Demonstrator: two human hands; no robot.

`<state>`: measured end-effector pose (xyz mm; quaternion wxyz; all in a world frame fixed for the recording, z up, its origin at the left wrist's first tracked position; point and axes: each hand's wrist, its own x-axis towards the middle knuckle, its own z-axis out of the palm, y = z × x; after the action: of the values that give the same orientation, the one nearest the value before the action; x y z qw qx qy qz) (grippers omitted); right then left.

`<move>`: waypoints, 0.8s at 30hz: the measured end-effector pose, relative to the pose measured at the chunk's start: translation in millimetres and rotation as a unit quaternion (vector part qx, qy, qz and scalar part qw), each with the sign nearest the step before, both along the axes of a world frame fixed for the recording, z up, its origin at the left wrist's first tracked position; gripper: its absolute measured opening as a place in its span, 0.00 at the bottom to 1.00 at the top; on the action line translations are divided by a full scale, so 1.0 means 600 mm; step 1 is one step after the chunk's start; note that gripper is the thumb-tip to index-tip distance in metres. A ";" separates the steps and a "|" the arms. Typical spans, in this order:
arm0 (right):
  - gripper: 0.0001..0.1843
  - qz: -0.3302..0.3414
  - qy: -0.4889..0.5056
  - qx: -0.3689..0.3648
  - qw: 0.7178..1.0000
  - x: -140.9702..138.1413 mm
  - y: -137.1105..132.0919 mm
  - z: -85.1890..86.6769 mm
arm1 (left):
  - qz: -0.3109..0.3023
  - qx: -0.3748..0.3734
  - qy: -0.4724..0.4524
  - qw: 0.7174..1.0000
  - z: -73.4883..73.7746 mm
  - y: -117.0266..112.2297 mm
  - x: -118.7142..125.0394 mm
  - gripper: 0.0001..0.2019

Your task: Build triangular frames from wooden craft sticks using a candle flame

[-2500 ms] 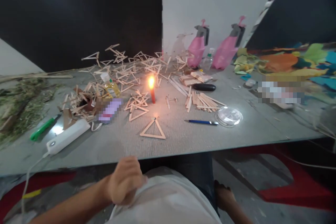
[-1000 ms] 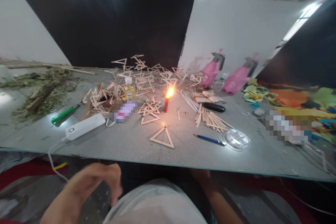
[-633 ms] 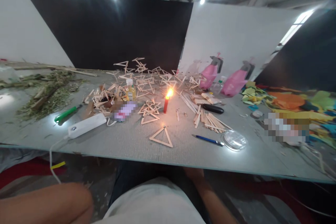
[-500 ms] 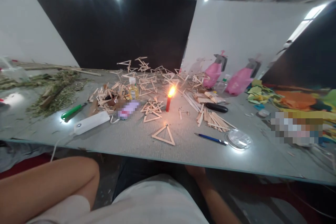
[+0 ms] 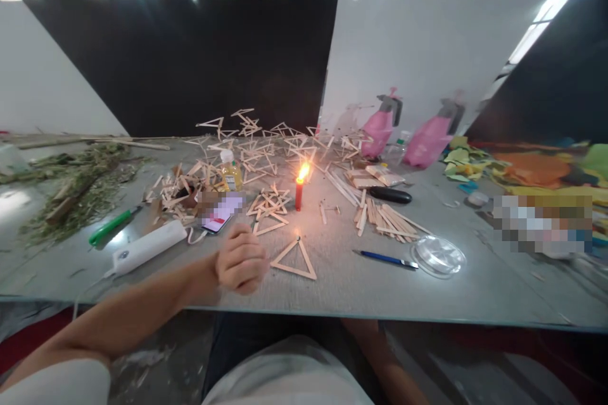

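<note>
My left hand (image 5: pixel 243 259) is over the table, its fingers curled into a loose fist. The inside of the fist is hidden, and nothing sticks out of it. Just right of it lies a triangle of flat wooden sticks (image 5: pixel 306 261), with a small dark spot at its top corner. Behind the triangle stands a lit red candle (image 5: pixel 299 196), upright. A stack of stick triangles (image 5: pixel 270 207) sits left of the candle. Below the table edge is my right hand (image 5: pixel 361 327), mostly covered by the tabletop, so its fingers are hidden.
Left are a phone (image 5: pixel 221 214), a white power strip (image 5: pixel 149 248), a green-handled tool (image 5: pixel 111 228) and a bottle of yellow liquid (image 5: pixel 232 176). Right lie loose sticks (image 5: pixel 387 221), a blue pen (image 5: pixel 387 259) and a clear round dish (image 5: pixel 439 256). Pink spray bottles (image 5: pixel 427 139) stand behind.
My left hand has come into view over the table from the left, where only a bent arm showed before. The view has shifted slightly. The triangle and candle stay in place.
</note>
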<state>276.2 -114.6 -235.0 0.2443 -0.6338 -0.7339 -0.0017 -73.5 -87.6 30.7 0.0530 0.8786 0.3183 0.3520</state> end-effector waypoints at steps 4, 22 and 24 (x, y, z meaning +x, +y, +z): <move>0.19 0.039 0.001 0.029 0.999 -0.014 -0.059 -0.005 | -0.064 0.032 -0.024 0.997 -0.079 0.184 0.021 0.15; 0.13 0.204 0.074 0.081 0.973 -0.106 -0.027 0.324 | 0.021 -0.103 -0.084 0.991 -0.101 0.255 -0.002 0.08; 0.15 0.213 0.042 -0.007 0.976 -0.116 -0.006 0.347 | 0.023 -0.107 -0.092 0.990 -0.101 0.255 -0.004 0.09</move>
<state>206.7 -118.0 -27.0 0.2652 -0.4644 -0.8410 0.0822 -76.0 65.5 -30.1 0.1679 0.8244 0.3677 0.3962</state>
